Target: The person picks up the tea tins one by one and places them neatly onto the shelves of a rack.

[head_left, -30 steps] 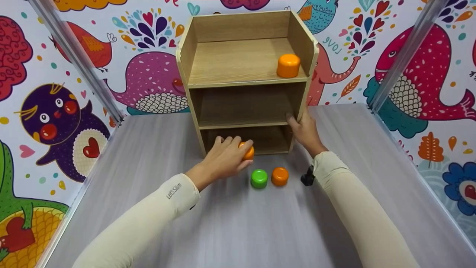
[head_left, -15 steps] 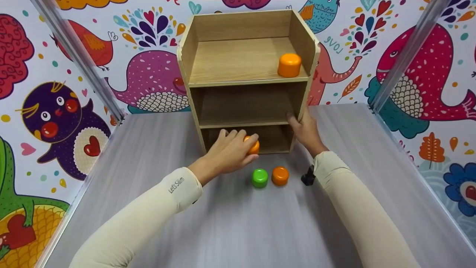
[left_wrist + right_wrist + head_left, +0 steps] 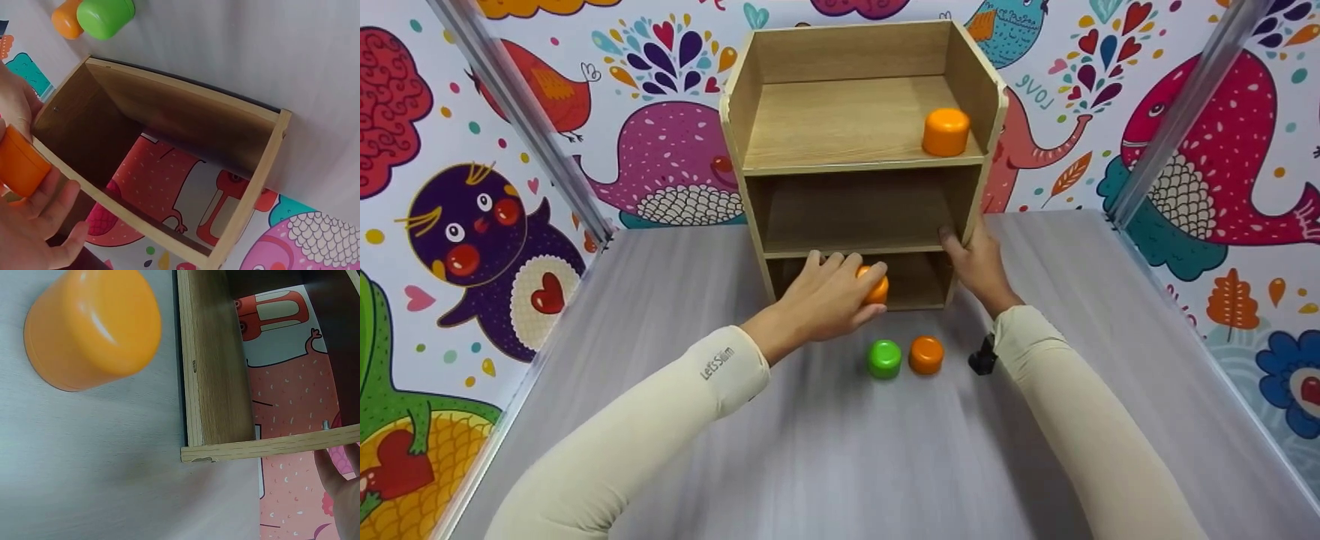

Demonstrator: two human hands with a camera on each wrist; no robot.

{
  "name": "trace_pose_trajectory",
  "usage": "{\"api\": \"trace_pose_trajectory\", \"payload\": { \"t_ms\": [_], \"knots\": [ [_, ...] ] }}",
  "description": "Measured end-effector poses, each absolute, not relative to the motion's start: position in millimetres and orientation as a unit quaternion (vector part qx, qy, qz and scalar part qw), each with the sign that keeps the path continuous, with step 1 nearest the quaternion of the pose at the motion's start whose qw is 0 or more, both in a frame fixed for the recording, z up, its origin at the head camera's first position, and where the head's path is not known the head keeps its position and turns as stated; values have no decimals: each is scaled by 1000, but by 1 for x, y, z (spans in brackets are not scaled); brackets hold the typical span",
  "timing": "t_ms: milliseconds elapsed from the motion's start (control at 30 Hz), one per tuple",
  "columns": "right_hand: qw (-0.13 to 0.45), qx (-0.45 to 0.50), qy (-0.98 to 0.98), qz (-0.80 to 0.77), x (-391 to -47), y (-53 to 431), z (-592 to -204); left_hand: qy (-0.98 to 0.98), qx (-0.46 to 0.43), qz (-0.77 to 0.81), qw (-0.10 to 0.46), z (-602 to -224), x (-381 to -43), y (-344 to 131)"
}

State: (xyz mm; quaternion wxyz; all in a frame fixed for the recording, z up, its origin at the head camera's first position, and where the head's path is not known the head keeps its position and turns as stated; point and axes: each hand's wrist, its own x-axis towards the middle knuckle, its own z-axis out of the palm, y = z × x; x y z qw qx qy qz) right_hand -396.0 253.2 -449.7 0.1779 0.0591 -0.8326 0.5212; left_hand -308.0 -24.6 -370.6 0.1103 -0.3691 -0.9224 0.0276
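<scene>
In the head view my left hand holds an orange cylinder with rounded edges in front of the lowest compartment of a small wooden shelf. The left wrist view shows this orange cylinder pinched by the fingers, a thin seam running round it. My right hand grips the shelf's right side panel, its thumb at the front edge; part of that hand is hidden behind the panel. A green cylinder and a second orange cylinder stand side by side on the table before the shelf.
Another orange cylinder stands at the right end of the shelf's top level. The grey table is bounded by walls with cartoon animals and metal corner posts. A small black object shows beside the right sleeve.
My left hand has moved a little up and to the right in the head view, carrying the orange cylinder along the shelf's lowest opening. My right hand keeps its hold on the side panel.
</scene>
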Motion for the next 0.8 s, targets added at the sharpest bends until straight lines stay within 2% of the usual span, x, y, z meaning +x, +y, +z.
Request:
{"api": "trace_pose_trajectory", "payload": {
  "t_ms": [200, 533, 800],
  "knots": [
    [170, 52, -836, 519, -396, 254, -450, -924, -370, 25, 97, -364, -308, -27],
    [182, 57, -841, 506, -395, 253, -448, -911, -395, 66, 103, -355, -304, -29],
    [169, 54, -840, 512, -395, 252, -448, -900, -413, 89, 105, -348, -301, -25]
  ]
}}
